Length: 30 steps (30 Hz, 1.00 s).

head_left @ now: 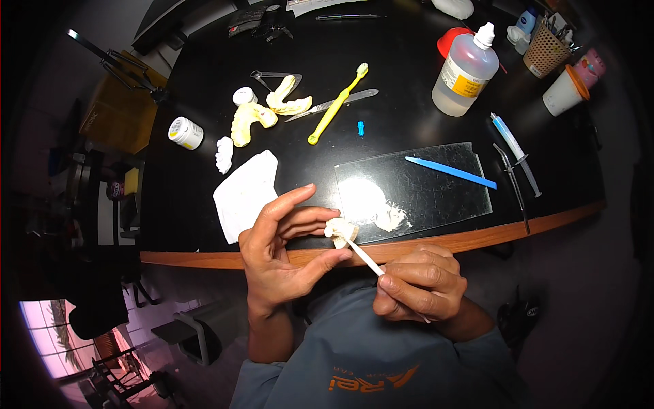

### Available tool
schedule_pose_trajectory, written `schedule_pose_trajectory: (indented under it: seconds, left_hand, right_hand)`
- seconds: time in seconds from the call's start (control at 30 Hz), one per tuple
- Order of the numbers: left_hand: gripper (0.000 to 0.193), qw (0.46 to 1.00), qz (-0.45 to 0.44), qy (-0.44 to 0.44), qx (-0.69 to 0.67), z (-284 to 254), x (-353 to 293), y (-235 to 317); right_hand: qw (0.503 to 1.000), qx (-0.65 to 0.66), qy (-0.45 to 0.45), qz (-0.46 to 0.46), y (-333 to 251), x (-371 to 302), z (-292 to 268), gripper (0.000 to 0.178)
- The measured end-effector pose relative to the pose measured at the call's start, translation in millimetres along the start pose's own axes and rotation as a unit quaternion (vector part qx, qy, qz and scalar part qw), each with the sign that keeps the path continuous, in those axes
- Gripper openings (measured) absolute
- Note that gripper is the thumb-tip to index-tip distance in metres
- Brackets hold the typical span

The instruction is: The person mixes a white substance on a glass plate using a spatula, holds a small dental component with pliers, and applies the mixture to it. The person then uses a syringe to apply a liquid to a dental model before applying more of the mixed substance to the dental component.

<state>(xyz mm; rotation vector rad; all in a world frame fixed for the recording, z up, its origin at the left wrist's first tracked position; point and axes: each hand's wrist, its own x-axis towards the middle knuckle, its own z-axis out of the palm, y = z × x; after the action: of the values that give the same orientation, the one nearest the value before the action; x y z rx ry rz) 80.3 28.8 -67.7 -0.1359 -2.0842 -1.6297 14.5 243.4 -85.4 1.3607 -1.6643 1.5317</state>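
My left hand (281, 245) grips a small cream-coloured dental cast piece (345, 235) between thumb and fingers, just over the table's front edge. My right hand (424, 283) is closed round a thin white plastic spatula (366, 259), whose tip touches the cast piece. Right behind them lies a glass slab (436, 204) bearing a smear of whitish paste (392, 217). A blue plastic spatula (451, 172) rests across the slab. Left of the slab is a white paper towel (248, 194), close to my left fingers.
Yellow dental casts (251, 123), a yellow toothbrush (337, 105), a scalpel (361, 95) and a small jar (185, 133) lie farther back. At right are a clear bottle (465, 71), a syringe (516, 153), tweezers (512, 178) and a white cup (564, 92).
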Motion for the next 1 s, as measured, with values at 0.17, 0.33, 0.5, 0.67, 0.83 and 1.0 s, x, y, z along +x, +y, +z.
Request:
schedule_pose_trajectory:
  seconds: [0.17, 0.33, 0.5, 0.67, 0.83, 1.0]
  left_hand:
    - [0.085, 1.000, -0.003, 0.004, 0.004, -0.4, -0.7, -0.6]
    - [0.085, 1.000, -0.002, 0.004, 0.003, -0.1, -0.6, -0.5]
    - [0.084, 1.000, 0.001, 0.004, 0.007, 0.5, 0.2, 0.0]
    - [0.084, 1.000, 0.002, 0.002, 0.007, 0.4, 0.4, 0.3]
    - [0.083, 1.000, 0.001, 0.001, 0.006, -0.2, 0.4, 0.1]
    - [0.084, 1.000, -0.001, 0.004, 0.005, 1.1, 0.4, 0.0]
  right_hand:
    - [1.000, 0.003, -0.002, 0.000, 0.0, 0.1, 0.4, 0.040]
    - [1.000, 0.009, -0.014, 0.002, -0.2, 0.4, -1.5, 0.040]
    - [1.000, 0.016, -0.013, 0.006, -0.5, -0.1, -1.7, 0.042]
    - [1.000, 0.000, -0.004, 0.000, 0.4, -1.0, 0.0, 0.042]
    - [1.000, 0.013, -0.006, 0.000, 0.1, 0.6, -0.5, 0.041]
    - [1.000, 0.015, -0.010, -0.001, 0.4, -0.1, -1.4, 0.039]
